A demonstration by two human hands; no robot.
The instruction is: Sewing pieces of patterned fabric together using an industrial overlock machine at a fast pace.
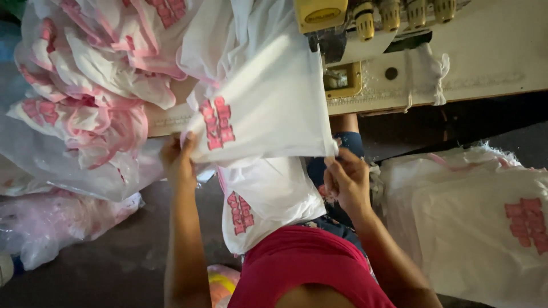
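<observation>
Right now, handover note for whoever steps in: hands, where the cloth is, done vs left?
Left hand: pinching the left edge of a white printed cloth.
Right hand: gripping its right corner.
The cloth is held up against the sewing machine; another printed piece hangs below it.
Done: can't tell whether the flat stack at right is finished.
Left: the crumpled white and pink heap at upper left looks unsorted.

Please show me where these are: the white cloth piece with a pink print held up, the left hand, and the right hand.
white cloth piece with pink print [274, 108], head view, plain middle area.
left hand [178, 161], head view, back of hand.
right hand [347, 181], head view, back of hand.
</observation>
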